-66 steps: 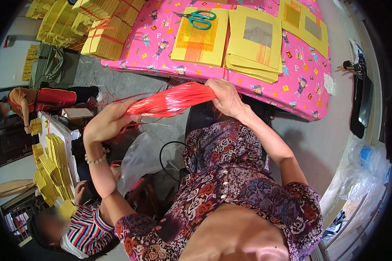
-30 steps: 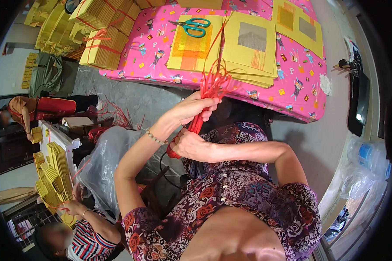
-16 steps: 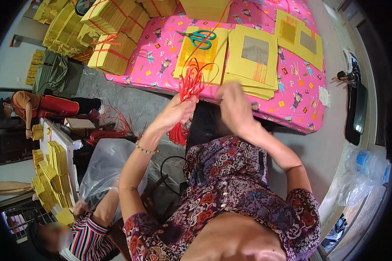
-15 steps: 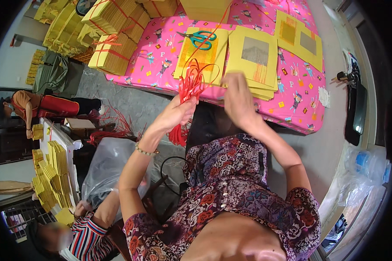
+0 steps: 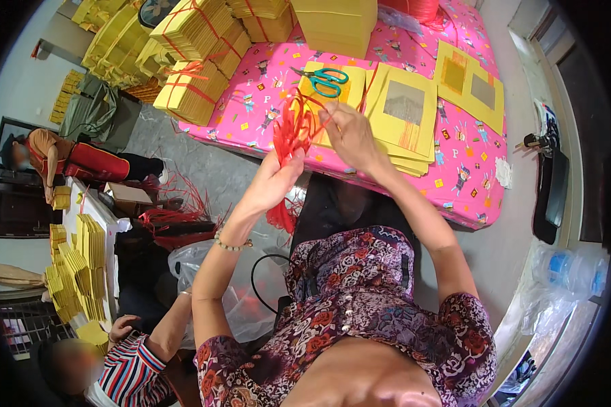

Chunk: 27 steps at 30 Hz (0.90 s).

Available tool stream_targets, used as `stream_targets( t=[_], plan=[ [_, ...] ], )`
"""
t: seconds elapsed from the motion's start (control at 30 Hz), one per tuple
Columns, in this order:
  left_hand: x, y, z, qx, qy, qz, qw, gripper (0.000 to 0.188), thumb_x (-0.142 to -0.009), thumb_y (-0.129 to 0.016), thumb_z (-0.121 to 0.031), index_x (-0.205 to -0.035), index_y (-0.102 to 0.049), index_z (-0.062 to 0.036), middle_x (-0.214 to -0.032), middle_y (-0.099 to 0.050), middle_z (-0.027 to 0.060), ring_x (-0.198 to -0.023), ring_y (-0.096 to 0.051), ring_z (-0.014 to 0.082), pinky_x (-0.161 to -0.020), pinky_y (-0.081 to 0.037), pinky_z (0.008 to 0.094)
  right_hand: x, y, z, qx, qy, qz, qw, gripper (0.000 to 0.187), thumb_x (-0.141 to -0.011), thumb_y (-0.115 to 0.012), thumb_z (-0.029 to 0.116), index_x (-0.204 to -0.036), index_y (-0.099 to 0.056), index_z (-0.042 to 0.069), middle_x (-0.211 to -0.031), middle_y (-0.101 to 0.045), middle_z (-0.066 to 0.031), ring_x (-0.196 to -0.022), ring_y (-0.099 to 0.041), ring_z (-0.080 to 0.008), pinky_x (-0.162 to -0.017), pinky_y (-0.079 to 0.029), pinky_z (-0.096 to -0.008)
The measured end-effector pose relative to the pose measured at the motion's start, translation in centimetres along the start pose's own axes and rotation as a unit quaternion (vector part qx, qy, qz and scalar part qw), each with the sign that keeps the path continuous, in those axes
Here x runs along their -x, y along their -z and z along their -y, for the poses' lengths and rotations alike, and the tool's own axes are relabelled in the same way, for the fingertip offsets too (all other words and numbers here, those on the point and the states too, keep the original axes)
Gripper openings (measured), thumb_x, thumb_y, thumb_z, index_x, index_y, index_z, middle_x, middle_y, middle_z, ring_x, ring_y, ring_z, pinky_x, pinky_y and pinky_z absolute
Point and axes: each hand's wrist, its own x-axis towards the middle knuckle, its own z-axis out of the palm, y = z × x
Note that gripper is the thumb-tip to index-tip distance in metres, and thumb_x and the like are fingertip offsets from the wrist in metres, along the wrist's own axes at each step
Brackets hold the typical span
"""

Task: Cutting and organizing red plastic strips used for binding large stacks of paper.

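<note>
Head view, nearest first: your left hand [image 5: 268, 186] has its grip closed round a bundle of red strings [image 5: 290, 146], which stands roughly upright, loose ends fanning above the fist and a short tail hanging below it. Just beyond and to the right of the bundle, your right hand [image 5: 346, 136] pinches a single red strand [image 5: 368, 85] between fingertips; that strand runs up and away from the bundle toward the yellow paper sheets [image 5: 404, 112]. The right hand is the nearer one to the sheets; the bundle's top ends almost touch it. Past the bundle, on the pink counter [image 5: 265, 102], lie green-handled scissors [image 5: 324, 80]. Farther left of the bundle sit tied yellow paper stacks [image 5: 190, 88].
</note>
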Motion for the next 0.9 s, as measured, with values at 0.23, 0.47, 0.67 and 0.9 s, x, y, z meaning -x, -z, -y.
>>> stream_targets(
  t=[0.23, 0.47, 0.67, 0.9],
  plan=[
    [-2.8, -1.7, 1.2, -0.010, -0.093, -0.061, 0.994, 0.015, -0.098, -0.042, -0.017, -0.100, -0.052, -0.0065, -0.069, -0.041, -0.0091, -0.058, -0.036, 0.0013, -0.049, -0.031, 0.0197, 1.6, -3.4, 2.2, -0.236, -0.106, -0.046, 0.965, 0.026, -0.092, -0.039, 0.016, -0.085, -0.050, -0.007, -0.087, -0.050, -0.0192, -0.083, -0.053, -0.0350, -0.070, -0.041, -0.0409],
    [-4.1, -1.7, 1.8, 0.003, -0.086, -0.081, 0.993, 0.018, -0.098, -0.042, -0.018, -0.094, -0.054, -0.0050, -0.069, -0.042, -0.0077, -0.060, -0.036, 0.0024, -0.050, -0.030, 0.0212, 1.8, -3.4, 2.1, -0.325, -0.169, -0.018, 0.930, 0.028, -0.094, -0.034, 0.017, -0.094, -0.051, -0.004, -0.093, -0.049, -0.0139, -0.086, -0.049, -0.0236, -0.080, -0.040, -0.0336],
    [-4.8, -1.1, -0.9, -0.003, -0.171, -0.214, 0.962, 0.027, -0.099, -0.040, -0.022, -0.083, -0.052, -0.0037, -0.061, -0.043, -0.0048, -0.055, -0.039, 0.0034, -0.049, -0.031, 0.0225, 3.0, -2.9, 3.2, -0.266, -0.207, 0.040, 0.941, 0.038, -0.099, -0.035, 0.026, -0.113, -0.055, -0.002, -0.095, -0.052, -0.0149, -0.089, -0.054, -0.0254, -0.078, -0.044, -0.0361],
    [-5.1, -0.7, -4.2, 0.152, -0.260, -0.178, 0.937, 0.022, -0.100, -0.038, -0.021, -0.087, -0.048, -0.0056, -0.070, -0.048, 0.0009, -0.067, -0.048, 0.0107, -0.061, -0.040, 0.0249, 4.1, -4.8, 3.4, -0.138, -0.157, -0.012, 0.978, 0.025, -0.095, -0.043, 0.017, -0.096, -0.058, -0.003, -0.089, -0.050, -0.0182, -0.087, -0.052, -0.0303, -0.079, -0.041, -0.0369]
  ],
)
